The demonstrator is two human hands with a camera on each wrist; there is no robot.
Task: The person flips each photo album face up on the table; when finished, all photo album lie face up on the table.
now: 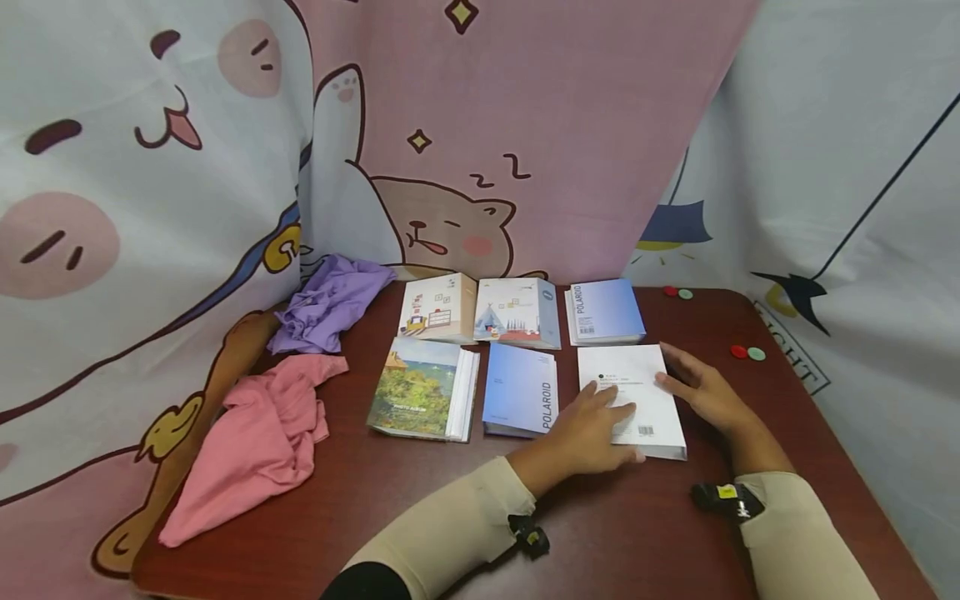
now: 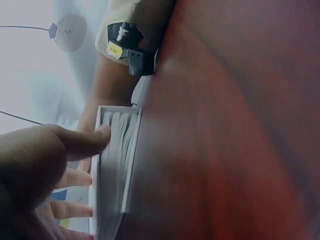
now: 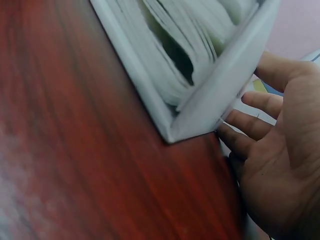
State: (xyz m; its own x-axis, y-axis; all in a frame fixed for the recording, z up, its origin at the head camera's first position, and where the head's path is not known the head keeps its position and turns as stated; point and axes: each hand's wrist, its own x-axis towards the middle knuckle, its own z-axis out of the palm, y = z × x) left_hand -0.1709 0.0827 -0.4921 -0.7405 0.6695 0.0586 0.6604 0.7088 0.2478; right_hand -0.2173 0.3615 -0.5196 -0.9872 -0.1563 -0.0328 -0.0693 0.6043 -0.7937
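A white photo album [image 1: 637,367] with small print and a barcode lies flat on the table at the right of the front row. My left hand [image 1: 592,429] rests on its cover with fingers spread, the thumb at the near page edge. In the left wrist view that thumb [image 2: 85,142] touches the album's edge [image 2: 117,155]. Along the album's right side is my right hand [image 1: 708,387], its thumb at the cover's edge. The right wrist view shows fairly straight fingers [image 3: 250,125] against the spine [image 3: 225,75].
Left of the white album lie a blue Polaroid album [image 1: 519,387] and a landscape-covered photo album [image 1: 416,387]. Behind them are two illustrated albums [image 1: 435,308] and another blue album [image 1: 607,308]. Pink cloth [image 1: 262,437] and purple cloth [image 1: 330,300] lie left; red and green discs [image 1: 738,352] lie right.
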